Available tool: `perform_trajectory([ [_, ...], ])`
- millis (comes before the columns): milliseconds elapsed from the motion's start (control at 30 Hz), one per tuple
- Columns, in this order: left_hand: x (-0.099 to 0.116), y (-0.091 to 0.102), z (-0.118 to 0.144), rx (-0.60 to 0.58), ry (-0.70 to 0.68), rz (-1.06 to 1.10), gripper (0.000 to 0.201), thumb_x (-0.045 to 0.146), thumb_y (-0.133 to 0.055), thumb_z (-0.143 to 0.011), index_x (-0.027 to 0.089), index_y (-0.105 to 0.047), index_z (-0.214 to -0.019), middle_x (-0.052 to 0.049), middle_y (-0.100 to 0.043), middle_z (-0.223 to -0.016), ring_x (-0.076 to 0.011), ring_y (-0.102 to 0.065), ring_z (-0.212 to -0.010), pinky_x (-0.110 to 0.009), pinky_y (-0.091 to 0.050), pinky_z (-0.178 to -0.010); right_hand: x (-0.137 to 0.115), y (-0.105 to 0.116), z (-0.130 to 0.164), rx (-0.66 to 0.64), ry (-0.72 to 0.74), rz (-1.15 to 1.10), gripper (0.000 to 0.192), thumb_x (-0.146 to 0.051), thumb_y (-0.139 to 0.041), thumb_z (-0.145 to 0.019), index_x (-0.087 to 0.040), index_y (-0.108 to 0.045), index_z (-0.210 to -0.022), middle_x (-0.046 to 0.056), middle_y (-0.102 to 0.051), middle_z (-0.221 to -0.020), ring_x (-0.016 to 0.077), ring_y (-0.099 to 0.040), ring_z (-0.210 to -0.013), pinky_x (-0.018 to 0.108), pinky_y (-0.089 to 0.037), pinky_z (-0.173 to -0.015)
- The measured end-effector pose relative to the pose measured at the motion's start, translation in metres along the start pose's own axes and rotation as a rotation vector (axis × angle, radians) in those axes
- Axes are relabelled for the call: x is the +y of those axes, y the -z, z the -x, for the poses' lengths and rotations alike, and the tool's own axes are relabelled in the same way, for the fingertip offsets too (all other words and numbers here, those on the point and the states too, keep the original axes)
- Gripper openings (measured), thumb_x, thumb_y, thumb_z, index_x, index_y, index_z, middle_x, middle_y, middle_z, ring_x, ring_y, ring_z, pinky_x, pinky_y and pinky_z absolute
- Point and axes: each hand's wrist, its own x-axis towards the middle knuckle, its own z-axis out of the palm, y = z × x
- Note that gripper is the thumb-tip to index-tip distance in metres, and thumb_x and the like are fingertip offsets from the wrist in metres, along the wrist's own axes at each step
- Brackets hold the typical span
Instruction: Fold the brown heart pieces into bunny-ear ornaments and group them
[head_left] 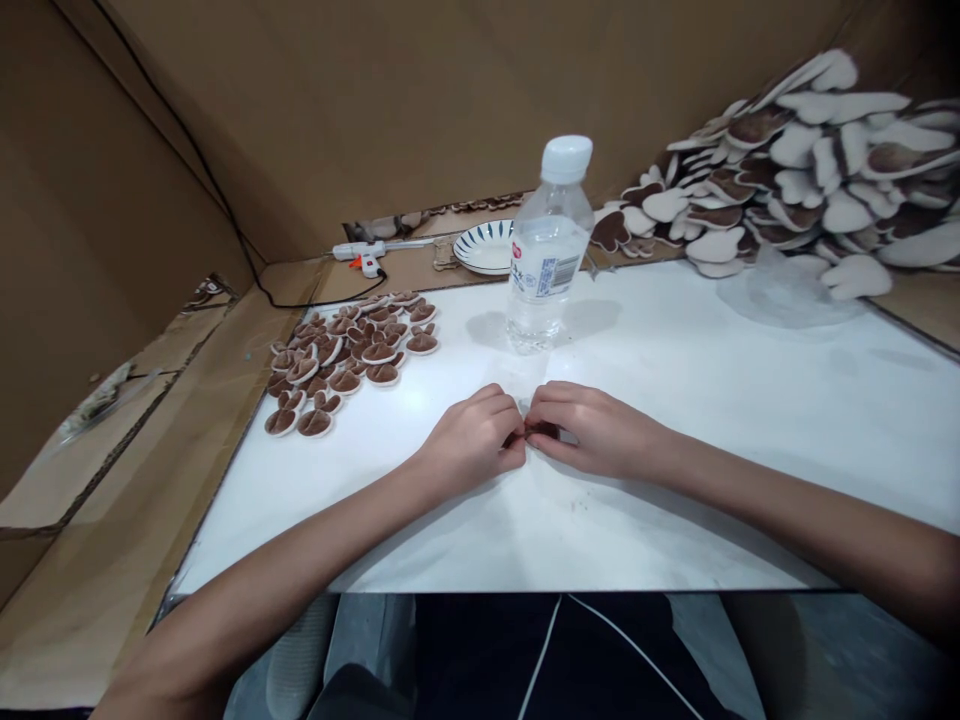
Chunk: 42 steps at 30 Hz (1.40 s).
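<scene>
My left hand (476, 440) and my right hand (596, 428) meet over the middle of the white table (637, 530). Both are closed, their fingertips pinching a small brown plush fabric piece (546, 430) between them. Most of that piece is hidden by the fingers. To the left lies a cluster of small brown and white plush pieces (379, 353), rounded with two ear-like lobes. Just beyond my hands stands a clear plastic bottle (551, 265) with a white cap.
A large heap of brown and white plush cutouts (795, 190) fills the back right, beside a crumpled clear plastic bag (787, 295). At the back are a white glue gun (367, 258) with a black cord and a striped plate (484, 248). Cardboard walls (420, 100) enclose the table.
</scene>
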Motion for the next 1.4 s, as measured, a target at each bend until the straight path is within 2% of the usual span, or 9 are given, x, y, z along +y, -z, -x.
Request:
perform_trajectory([
  [333,-0.001,0.001,0.002,-0.007,0.085,0.145,0.005,0.013,-0.055,-0.072,0.018,-0.055,-0.073,0.000,-0.060,-0.068,-0.0145,-0.054,-0.073,-0.025,-0.048,-0.064,-0.003,-0.009,-0.002,0.082,0.089,0.197,0.017,-0.012,-0.047,-0.081,-0.011,-0.063,-0.076,0.008,-0.059,-0.073,0.0179,-0.053,-0.070,0.030,-0.045,-0.062],
  [533,0.002,0.006,0.005,-0.014,0.161,0.233,0.017,0.015,-0.057,-0.070,0.020,-0.049,-0.084,0.002,-0.056,-0.074,-0.0137,-0.054,-0.074,-0.025,-0.046,-0.063,-0.001,-0.016,0.001,0.197,0.189,0.265,0.019,-0.013,-0.045,-0.084,-0.010,-0.064,-0.081,0.008,-0.059,-0.072,0.0185,-0.052,-0.070,0.030,-0.045,-0.059],
  [667,0.004,0.007,0.006,-0.025,0.157,0.229,0.024,0.014,-0.057,-0.069,0.021,-0.048,-0.089,0.003,-0.057,-0.075,-0.0135,-0.054,-0.073,-0.026,-0.046,-0.065,0.000,-0.020,0.002,0.230,0.229,0.293,0.019,-0.013,-0.046,-0.085,-0.008,-0.064,-0.081,0.009,-0.058,-0.072,0.0195,-0.052,-0.072,0.031,-0.046,-0.061],
  [800,0.002,0.007,0.008,0.000,0.053,0.187,0.011,0.013,-0.055,-0.072,0.019,-0.051,-0.080,0.001,-0.060,-0.075,-0.0134,-0.055,-0.075,-0.026,-0.048,-0.069,0.000,-0.020,0.004,0.248,0.227,0.293,0.021,-0.013,-0.045,-0.086,-0.009,-0.063,-0.077,0.009,-0.058,-0.071,0.0182,-0.052,-0.069,0.030,-0.046,-0.059],
  [967,-0.001,0.005,0.009,0.057,-0.010,0.143,0.003,0.016,-0.055,-0.077,0.017,-0.057,-0.076,-0.004,-0.066,-0.083,-0.0150,-0.059,-0.079,-0.028,-0.050,-0.071,-0.002,-0.018,0.004,0.236,0.178,0.246,0.023,-0.013,-0.042,-0.087,-0.010,-0.062,-0.077,0.008,-0.059,-0.072,0.0169,-0.053,-0.068,0.029,-0.045,-0.060],
  [1200,-0.003,-0.003,0.010,0.083,0.000,0.141,0.005,0.012,-0.055,-0.076,0.016,-0.059,-0.074,-0.003,-0.064,-0.075,-0.0140,-0.057,-0.072,-0.027,-0.050,-0.066,-0.001,-0.017,0.002,0.219,0.161,0.213,0.021,-0.012,-0.044,-0.083,-0.012,-0.063,-0.075,0.008,-0.059,-0.072,0.0186,-0.052,-0.071,0.031,-0.044,-0.063],
  [1400,-0.003,-0.001,0.008,0.023,0.060,0.208,0.005,0.013,-0.057,-0.075,0.017,-0.059,-0.072,-0.003,-0.063,-0.076,-0.0140,-0.056,-0.072,-0.027,-0.049,-0.067,0.001,-0.004,0.004,0.066,0.101,0.084,0.016,-0.017,-0.051,-0.086,-0.015,-0.067,-0.084,0.007,-0.059,-0.077,0.0187,-0.053,-0.076,0.033,-0.043,-0.070],
])
